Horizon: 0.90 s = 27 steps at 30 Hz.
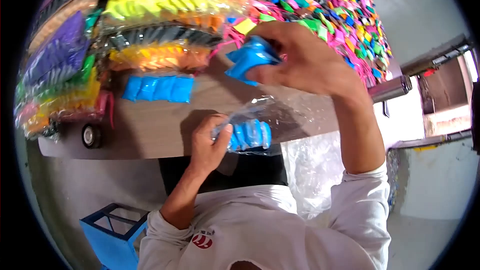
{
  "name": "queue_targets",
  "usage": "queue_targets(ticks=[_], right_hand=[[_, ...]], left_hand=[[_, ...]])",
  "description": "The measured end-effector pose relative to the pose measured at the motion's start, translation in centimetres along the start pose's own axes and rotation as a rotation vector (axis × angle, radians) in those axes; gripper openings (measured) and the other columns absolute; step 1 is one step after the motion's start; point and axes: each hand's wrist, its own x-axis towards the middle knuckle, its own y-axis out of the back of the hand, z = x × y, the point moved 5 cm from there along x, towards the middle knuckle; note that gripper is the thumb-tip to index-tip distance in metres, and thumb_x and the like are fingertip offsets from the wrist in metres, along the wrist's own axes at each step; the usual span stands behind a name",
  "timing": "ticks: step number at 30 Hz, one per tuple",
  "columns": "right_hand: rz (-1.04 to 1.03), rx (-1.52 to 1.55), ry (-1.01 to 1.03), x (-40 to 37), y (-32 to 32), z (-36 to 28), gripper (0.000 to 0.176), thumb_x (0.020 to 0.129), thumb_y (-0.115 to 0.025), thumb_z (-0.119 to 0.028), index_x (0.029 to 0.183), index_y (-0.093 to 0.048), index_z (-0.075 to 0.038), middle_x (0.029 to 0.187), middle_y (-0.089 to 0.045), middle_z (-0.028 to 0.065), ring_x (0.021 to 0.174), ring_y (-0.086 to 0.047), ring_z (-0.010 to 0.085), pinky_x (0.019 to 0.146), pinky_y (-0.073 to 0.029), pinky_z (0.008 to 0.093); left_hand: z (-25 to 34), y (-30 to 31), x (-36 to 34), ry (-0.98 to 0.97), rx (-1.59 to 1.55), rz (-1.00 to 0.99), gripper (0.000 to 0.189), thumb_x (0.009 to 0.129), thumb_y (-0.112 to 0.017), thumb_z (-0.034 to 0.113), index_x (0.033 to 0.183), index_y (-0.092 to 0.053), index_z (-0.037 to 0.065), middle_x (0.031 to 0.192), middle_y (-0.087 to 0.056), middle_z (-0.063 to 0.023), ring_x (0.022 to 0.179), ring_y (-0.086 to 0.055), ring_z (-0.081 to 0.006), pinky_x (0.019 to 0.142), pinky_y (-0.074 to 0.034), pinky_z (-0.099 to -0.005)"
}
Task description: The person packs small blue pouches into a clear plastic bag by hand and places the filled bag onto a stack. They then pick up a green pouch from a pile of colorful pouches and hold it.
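My left hand [206,142] is closed on the side of a clear plastic bag [267,107] near the table's front edge. Several blue packets [250,135] sit side by side inside the bag, whose loose mouth spreads to the upper right. Above the table, farther back, my right hand [312,62] grips more blue packets [252,60], bent together between thumb and fingers; motion blurs them slightly. A flat strip of blue packets [157,89] lies on the table to the left of both hands.
Filled clear bags of colourful packets [170,5] are piled at the back left. Many loose multicoloured packets [335,10] cover the back right. A roll of tape [91,136] stands near the table's [135,140] front left edge. A blue stool [107,240] is below left.
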Motion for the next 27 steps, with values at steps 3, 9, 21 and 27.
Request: queue_targets(ticks=[3, 9, 21, 27], right_hand=[[0.117, 0.134, -0.009, -7.4, 2.3, 0.4, 0.063, 0.07, -0.09, -0.014, 0.122, -0.059, 0.004, 0.102, -0.067, 0.0101, 0.093, -0.065, 0.0175, 0.08, -0.053, 0.0326], [0.074, 0.075, -0.389, -13.4, -3.9, 4.8, 0.04, 0.075, -0.078, -0.017, 0.107, -0.062, 0.0, 0.074, -0.065, 0.0174, 0.067, -0.066, 0.03, 0.064, -0.052, 0.0383], [-0.003, 0.029, -0.521, -13.8, -8.3, 7.4, 0.061, 0.076, -0.081, -0.025, 0.124, -0.055, 0.002, 0.102, -0.066, 0.0244, 0.091, -0.066, 0.0405, 0.08, -0.053, 0.0436], [-0.001, 0.15, -0.453, -14.6, -8.7, 8.2, 0.044, 0.079, -0.081, -0.019, 0.111, -0.062, 0.003, 0.091, -0.068, 0.0204, 0.082, -0.07, 0.0321, 0.074, -0.055, 0.0391]], left_hand=[[0.5, 0.0, 0.2, -0.03, 0.023, -0.018, 0.015, 0.091, -0.066, 0.01, 0.1, -0.064, -0.002, 0.1, -0.068, -0.014, 0.09, -0.066, -0.0224, 0.08, -0.052, -0.0334], [0.5, 0.0, 0.4, 0.011, 0.055, -0.022, 0.017, 0.092, -0.065, 0.012, 0.1, -0.063, -0.002, 0.097, -0.067, -0.0136, 0.087, -0.065, -0.0217, 0.079, -0.051, -0.0338], [0.3, -0.1, 0.3, 0.056, 0.083, -0.026, 0.02, 0.091, -0.064, 0.012, 0.104, -0.066, -0.003, 0.099, -0.068, -0.0137, 0.092, -0.065, -0.022, 0.084, -0.051, -0.0344], [-0.1, -0.1, 0.2, 0.041, 0.081, -0.022, 0.02, 0.09, -0.064, 0.011, 0.104, -0.066, -0.003, 0.1, -0.069, -0.0132, 0.093, -0.066, -0.0223, 0.086, -0.051, -0.0338]])
